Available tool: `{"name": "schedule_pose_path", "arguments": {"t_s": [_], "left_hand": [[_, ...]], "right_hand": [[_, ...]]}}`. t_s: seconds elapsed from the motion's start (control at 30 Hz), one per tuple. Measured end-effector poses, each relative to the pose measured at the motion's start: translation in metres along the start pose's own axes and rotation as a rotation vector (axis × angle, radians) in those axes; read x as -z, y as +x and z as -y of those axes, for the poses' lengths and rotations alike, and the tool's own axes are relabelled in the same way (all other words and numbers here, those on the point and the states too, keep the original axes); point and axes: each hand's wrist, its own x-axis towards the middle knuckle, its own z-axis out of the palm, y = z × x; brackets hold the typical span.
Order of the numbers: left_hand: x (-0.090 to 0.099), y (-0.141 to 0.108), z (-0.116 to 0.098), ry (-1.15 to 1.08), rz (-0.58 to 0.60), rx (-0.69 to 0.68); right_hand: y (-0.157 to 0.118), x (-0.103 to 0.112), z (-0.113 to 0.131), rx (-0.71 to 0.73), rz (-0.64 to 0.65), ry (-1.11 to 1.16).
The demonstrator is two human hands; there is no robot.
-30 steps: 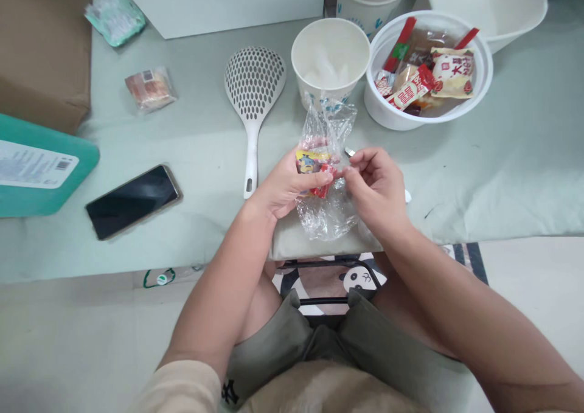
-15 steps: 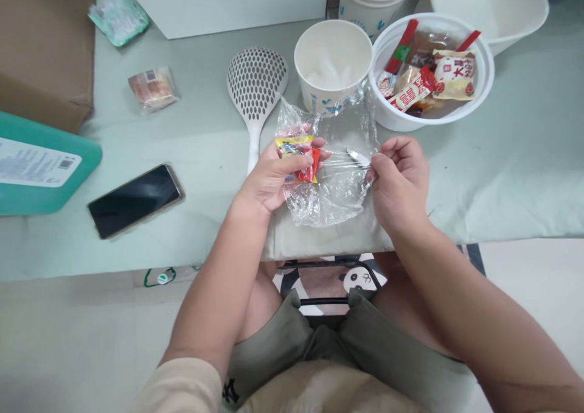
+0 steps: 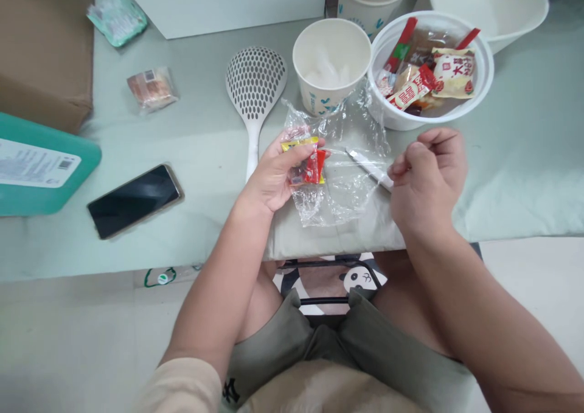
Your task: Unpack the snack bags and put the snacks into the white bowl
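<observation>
My left hand (image 3: pixel 277 173) is closed around small yellow and red snack packets (image 3: pixel 312 166), its thumb across them. A crinkled clear plastic bag (image 3: pixel 337 200) spreads beside and beneath these fingers. To the right, my right hand (image 3: pixel 426 179) is curled with its fingers bent in; whether it pinches any thin plastic is hidden. A slim white tool with a pointed tip, like a small cutter (image 3: pixel 367 166), lies on the plastic, its near end behind my right hand. Just beyond the bag stands a paper cup (image 3: pixel 314 100) with crumpled clear plastic inside.
A white bowl (image 3: pixel 396 118) of wrapped snacks, stacked paper cups (image 3: pixel 360 14) and a white container (image 3: pixel 520 11) stand at the back right. Leftward are a slotted skimmer (image 3: pixel 256 84), a wrapped snack (image 3: pixel 152 89), a green packet (image 3: pixel 119 19), a phone (image 3: pixel 135 201) and a green container (image 3: pixel 68 145).
My right hand has moved right, away from the packets, uncovering more of the white tool. The left hand has shifted slightly right with the packets still in it.
</observation>
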Motion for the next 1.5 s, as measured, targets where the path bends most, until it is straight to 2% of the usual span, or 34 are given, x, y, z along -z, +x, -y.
{"name": "schedule_pose_path", "arguments": {"t_s": [0.1,0.2,0.27,0.37,0.47,0.6,0.7,0.8,0.93,1.0,1.07,1.2,1.27,1.4,1.5], "left_hand": [[-0.006,0.004,0.006,-0.028,-0.015,0.005],[-0.012,0.006,0.009,-0.015,-0.025,0.036],[-0.014,0.006,0.011,0.023,-0.005,0.029],[-0.016,0.003,0.014,0.076,0.051,-0.002],[-0.018,0.001,0.017,0.123,0.086,-0.020],[-0.018,0.004,0.023,0.278,0.073,-0.075],[-0.012,0.010,0.029,0.503,0.074,-0.222],[-0.001,0.015,0.032,0.765,0.047,-0.460],[0.005,0.009,0.027,1.051,-0.129,-0.814],[0.002,0.001,0.024,1.156,-0.213,-0.876],[-0.004,-0.009,0.024,1.226,-0.203,-0.821],[-0.013,-0.025,0.027,1.392,-0.034,-0.612],[-0.013,-0.030,0.027,1.454,0.007,-0.536],[-0.012,-0.038,0.025,1.585,0.024,-0.499],[-0.015,-0.045,0.026,1.709,-0.018,-0.417]], "right_hand": [[-0.009,-0.001,0.021,0.023,0.033,-0.005],[-0.020,-0.006,0.033,0.051,0.190,-0.147],[-0.024,-0.008,0.034,0.055,0.252,-0.233],[-0.023,-0.009,0.031,0.039,0.278,-0.311],[-0.021,-0.008,0.027,-0.012,0.310,-0.302],[-0.022,-0.011,0.025,-0.133,0.432,-0.256],[-0.022,-0.015,0.025,-0.206,0.507,-0.270],[-0.020,-0.018,0.024,-0.212,0.539,-0.306],[-0.019,-0.020,0.022,-0.186,0.553,-0.366],[-0.019,-0.020,0.021,-0.165,0.558,-0.385],[-0.020,-0.020,0.021,-0.142,0.563,-0.399],[-0.021,-0.019,0.019,-0.109,0.584,-0.393],[-0.021,-0.018,0.018,-0.120,0.591,-0.345],[-0.022,-0.016,0.015,-0.163,0.582,-0.300],[-0.023,-0.017,0.015,-0.101,0.591,-0.368]]}}
